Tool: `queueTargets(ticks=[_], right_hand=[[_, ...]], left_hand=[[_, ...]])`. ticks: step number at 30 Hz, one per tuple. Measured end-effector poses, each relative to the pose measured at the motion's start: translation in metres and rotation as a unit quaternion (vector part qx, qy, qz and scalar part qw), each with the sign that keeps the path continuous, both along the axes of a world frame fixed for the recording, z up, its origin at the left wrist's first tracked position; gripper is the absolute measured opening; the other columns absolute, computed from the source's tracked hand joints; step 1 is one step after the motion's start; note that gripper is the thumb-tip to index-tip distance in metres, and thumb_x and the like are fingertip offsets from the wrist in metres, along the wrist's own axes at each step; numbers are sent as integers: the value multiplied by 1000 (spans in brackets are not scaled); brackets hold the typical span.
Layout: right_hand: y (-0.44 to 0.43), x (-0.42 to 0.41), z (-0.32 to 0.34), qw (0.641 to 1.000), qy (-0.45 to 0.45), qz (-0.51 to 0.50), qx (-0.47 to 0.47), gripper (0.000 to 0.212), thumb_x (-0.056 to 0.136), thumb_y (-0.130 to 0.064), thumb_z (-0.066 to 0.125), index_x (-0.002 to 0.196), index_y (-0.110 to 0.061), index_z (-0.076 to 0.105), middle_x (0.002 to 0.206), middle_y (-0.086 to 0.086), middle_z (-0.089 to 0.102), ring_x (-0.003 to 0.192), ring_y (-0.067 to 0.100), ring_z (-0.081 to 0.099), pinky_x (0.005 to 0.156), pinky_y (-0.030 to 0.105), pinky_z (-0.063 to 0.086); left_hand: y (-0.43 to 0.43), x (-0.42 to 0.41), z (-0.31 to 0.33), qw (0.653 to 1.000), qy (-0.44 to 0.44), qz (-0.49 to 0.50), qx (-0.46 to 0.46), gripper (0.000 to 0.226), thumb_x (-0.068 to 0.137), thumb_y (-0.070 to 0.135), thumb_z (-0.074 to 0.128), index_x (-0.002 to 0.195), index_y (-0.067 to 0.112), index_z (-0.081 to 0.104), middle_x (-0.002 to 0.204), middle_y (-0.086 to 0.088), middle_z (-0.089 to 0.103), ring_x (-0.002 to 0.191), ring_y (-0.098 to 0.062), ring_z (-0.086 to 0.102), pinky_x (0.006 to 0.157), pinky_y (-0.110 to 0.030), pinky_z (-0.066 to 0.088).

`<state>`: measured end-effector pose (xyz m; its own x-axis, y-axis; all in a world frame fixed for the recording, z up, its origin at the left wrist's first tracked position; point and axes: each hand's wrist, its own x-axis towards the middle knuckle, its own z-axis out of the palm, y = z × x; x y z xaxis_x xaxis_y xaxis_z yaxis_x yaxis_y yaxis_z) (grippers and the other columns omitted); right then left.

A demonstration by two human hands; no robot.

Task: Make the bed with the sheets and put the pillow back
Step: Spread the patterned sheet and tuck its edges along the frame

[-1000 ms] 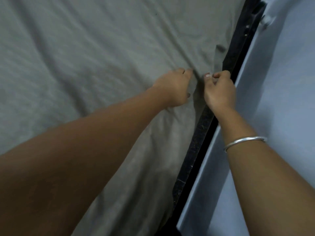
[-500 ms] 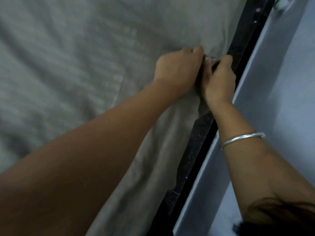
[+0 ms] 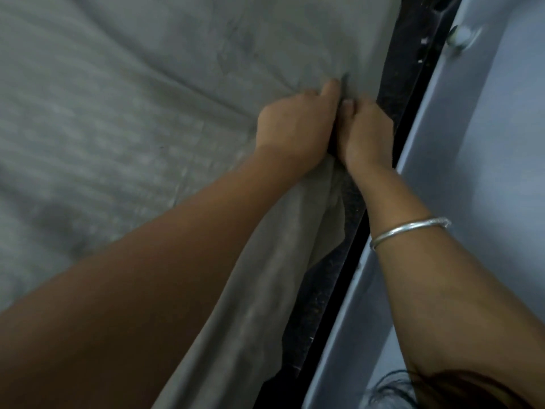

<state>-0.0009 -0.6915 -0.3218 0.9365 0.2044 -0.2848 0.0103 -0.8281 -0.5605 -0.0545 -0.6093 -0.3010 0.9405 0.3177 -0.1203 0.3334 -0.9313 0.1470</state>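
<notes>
Both hands sit closer together than a second ago. Then a strip of sheet showed between them; now the knuckles touch. Below them a loose flap of cloth hangs over the dark rail, where it lay flatter before.

Left hand (image 3: 295,128), just right of centre: fingers curled under, thumb up, clenched on a fold of the sheet (image 3: 141,119). Right hand (image 3: 367,134), touching it on the right: fingers curled down, gripping the same bunched fold at the cloth's edge. A dark crease of pinched fabric shows between the two.

Sheet: grey, rumpled, fills the upper left and centre of the frame. Creases run from the upper left towards the hands. Its edge follows the black bed frame (image 3: 410,63), which cuts diagonally from the upper right to the bottom centre. Under the left forearm the cloth drapes down to the bottom edge, with the flap lying partly over the bed frame.

Right of the bed frame: blue-grey wall (image 3: 486,143), with a small round knob (image 3: 460,35) in the upper right. Silver bangle (image 3: 410,231) on the right wrist. Dark hair (image 3: 442,388) in the lower right corner.
</notes>
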Motion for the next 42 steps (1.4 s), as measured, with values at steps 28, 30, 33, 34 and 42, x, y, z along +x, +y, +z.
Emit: queueTargets(ticks=[28,30,33,34,42], right_hand=[[48,154,-1,998,-50,8,29,44,101,-39,31,122,-3,44,123,21,57,110,36,54,80,38,38],[48,163,-4,998,-61,11,17,39,102,-35,30,118,-4,47,120,21,58,108,37,54,76,38,37],[37,176,-4,996,-86,26,-1,33,101,-30,31,108,-7,54,111,21,61,103,37,55,67,33,29],[34,178,-4,995,-95,25,-1,32,101,-29,32,107,-7,54,108,19,62,101,36,56,66,32,27],[43,216,-23,997,-15,-46,61,35,101,-31,33,124,-8,47,125,15,57,115,30,53,82,31,37]], left_hand=[[57,164,5,999,-19,26,-42,42,99,36,37,137,19,34,127,-11,48,108,-37,55,69,-41,39],[54,179,2,1000,-11,13,-3,38,100,34,33,133,17,36,123,-11,52,104,-37,57,64,-39,34],[48,193,-1,999,-8,-10,41,31,101,27,31,125,12,42,122,-10,55,102,-34,59,62,-35,31],[47,197,-2,999,-9,-20,48,31,101,27,29,124,11,42,122,-10,56,103,-33,58,62,-35,31],[53,221,-2,996,-71,-22,59,41,97,34,38,137,23,37,131,-6,49,107,-35,56,63,-37,33]])
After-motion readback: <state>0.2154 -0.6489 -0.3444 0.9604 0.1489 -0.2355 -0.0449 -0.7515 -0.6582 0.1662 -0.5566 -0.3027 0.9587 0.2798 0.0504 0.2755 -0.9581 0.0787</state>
